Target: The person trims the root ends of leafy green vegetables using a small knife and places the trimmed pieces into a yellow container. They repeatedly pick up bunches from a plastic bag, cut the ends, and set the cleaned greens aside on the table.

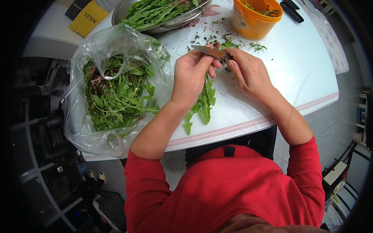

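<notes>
My left hand (189, 77) is closed around a leafy green plant (207, 101), which looks like a dandelion. Its jagged leaves hang below the fingers over the white table. A small knife (210, 51) is in my right hand (250, 73), its blade pointing left across the root end of the plant, close to my left thumb. My right fingers hide the handle. Dark scraps and a few torn leaves (229, 43) lie scattered beyond both hands.
Left of my arm stands an open clear plastic bag (72, 120) full of similar greens (112, 103). Behind it is a metal basin (157, 29) of greens. An orange bucket (250, 30) holds scraps. Black objects (292, 11) lie far right; a yellow bag (87, 18) sits far left.
</notes>
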`<state>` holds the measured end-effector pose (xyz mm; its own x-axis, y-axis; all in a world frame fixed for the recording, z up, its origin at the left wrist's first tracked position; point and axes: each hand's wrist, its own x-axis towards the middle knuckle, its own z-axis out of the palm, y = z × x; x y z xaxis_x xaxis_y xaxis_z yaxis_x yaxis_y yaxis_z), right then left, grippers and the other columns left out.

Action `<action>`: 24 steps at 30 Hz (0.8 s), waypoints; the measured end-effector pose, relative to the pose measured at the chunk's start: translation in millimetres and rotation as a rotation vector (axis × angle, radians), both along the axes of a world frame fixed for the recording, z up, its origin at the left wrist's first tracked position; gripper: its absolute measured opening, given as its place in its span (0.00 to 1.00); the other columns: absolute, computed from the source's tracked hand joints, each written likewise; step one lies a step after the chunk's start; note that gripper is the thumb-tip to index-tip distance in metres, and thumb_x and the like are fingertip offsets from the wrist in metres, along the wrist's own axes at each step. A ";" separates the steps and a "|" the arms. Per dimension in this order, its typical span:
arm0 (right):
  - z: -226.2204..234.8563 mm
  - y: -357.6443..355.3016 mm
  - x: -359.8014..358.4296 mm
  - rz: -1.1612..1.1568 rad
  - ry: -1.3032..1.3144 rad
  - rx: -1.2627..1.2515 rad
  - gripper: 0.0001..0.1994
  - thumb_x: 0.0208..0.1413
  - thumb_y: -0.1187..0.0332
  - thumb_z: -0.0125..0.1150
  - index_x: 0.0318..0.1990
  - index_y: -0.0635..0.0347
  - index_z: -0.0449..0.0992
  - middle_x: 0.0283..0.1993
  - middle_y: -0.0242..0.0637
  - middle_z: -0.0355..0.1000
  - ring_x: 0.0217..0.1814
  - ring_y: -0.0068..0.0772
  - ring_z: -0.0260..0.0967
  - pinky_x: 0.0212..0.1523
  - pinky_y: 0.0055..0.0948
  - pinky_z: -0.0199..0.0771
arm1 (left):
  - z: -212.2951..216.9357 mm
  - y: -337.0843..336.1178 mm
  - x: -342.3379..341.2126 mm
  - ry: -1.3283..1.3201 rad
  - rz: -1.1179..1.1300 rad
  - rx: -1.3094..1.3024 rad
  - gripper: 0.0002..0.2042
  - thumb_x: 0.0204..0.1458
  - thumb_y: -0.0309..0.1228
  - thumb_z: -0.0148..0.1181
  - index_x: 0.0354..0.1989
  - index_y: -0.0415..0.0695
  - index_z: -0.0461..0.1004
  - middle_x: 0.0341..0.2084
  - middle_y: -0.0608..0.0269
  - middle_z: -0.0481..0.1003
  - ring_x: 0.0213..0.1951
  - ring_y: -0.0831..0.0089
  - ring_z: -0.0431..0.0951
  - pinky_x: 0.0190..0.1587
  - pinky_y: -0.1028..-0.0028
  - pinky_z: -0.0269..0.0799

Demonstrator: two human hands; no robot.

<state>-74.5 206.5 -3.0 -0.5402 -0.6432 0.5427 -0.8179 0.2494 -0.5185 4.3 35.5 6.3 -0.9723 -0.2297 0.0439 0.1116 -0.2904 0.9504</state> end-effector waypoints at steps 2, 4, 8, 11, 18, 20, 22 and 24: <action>-0.7 -0.1 -0.8 -0.011 0.014 0.005 0.09 0.65 0.68 0.55 0.48 0.61 0.70 0.35 0.43 0.75 0.32 0.50 0.74 0.31 0.42 0.73 | -1.7 -1.7 0.1 0.003 -0.015 0.000 0.11 0.65 0.25 0.52 0.49 0.33 0.78 0.31 0.61 0.79 0.27 0.81 0.72 0.32 0.81 0.69; -2.0 -0.4 -0.9 -0.024 0.037 -0.001 0.09 0.65 0.68 0.55 0.48 0.61 0.70 0.34 0.43 0.74 0.32 0.50 0.74 0.31 0.42 0.73 | -1.8 -2.3 0.2 -0.004 -0.022 0.000 0.11 0.65 0.25 0.52 0.49 0.33 0.78 0.30 0.61 0.79 0.26 0.81 0.71 0.32 0.81 0.68; -1.6 0.0 -2.2 -0.051 0.073 -0.001 0.09 0.65 0.68 0.56 0.47 0.62 0.71 0.34 0.43 0.74 0.32 0.49 0.74 0.30 0.42 0.72 | 4.1 -0.6 1.7 -0.045 -0.013 -0.011 0.11 0.65 0.25 0.53 0.49 0.34 0.78 0.29 0.62 0.78 0.25 0.81 0.71 0.31 0.81 0.68; -2.1 0.5 -2.7 -0.059 0.064 -0.001 0.09 0.65 0.67 0.56 0.46 0.62 0.71 0.33 0.43 0.74 0.32 0.49 0.74 0.30 0.42 0.72 | 4.7 -0.4 1.7 -0.057 -0.005 -0.034 0.11 0.65 0.26 0.53 0.48 0.34 0.79 0.28 0.63 0.78 0.25 0.82 0.70 0.30 0.81 0.67; -3.7 1.8 -9.5 -0.093 0.032 0.012 0.08 0.66 0.66 0.55 0.46 0.61 0.73 0.33 0.46 0.74 0.32 0.52 0.73 0.32 0.44 0.72 | 1.3 -3.1 0.5 -0.081 0.001 -0.059 0.12 0.66 0.29 0.55 0.48 0.33 0.79 0.26 0.60 0.78 0.24 0.81 0.70 0.30 0.82 0.67; -5.2 4.2 -14.6 -0.134 -0.020 0.012 0.09 0.66 0.66 0.54 0.46 0.61 0.73 0.33 0.46 0.74 0.33 0.54 0.73 0.32 0.44 0.72 | 7.3 -0.9 1.3 -0.074 -0.003 -0.070 0.12 0.65 0.29 0.55 0.48 0.32 0.78 0.26 0.61 0.78 0.24 0.81 0.70 0.30 0.82 0.66; -0.7 7.3 -16.9 -0.164 -0.099 0.020 0.09 0.67 0.65 0.53 0.46 0.61 0.73 0.34 0.47 0.74 0.33 0.54 0.73 0.33 0.45 0.72 | 9.5 -0.3 1.6 -0.065 -0.008 -0.071 0.12 0.65 0.29 0.56 0.49 0.32 0.78 0.25 0.61 0.77 0.24 0.81 0.70 0.30 0.82 0.66; -0.4 9.1 -17.8 -0.175 -0.117 0.012 0.09 0.67 0.65 0.53 0.46 0.61 0.73 0.34 0.47 0.74 0.33 0.55 0.73 0.33 0.45 0.72 | 9.0 -0.8 1.5 -0.054 -0.013 -0.062 0.13 0.65 0.29 0.56 0.50 0.32 0.77 0.25 0.61 0.77 0.24 0.81 0.70 0.30 0.82 0.66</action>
<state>-92.2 215.6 -3.4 -0.7030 -0.5402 0.4625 -0.6960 0.3891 -0.6035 5.8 34.6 15.4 -0.9765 -0.2155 0.0050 0.0561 -0.2315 0.9712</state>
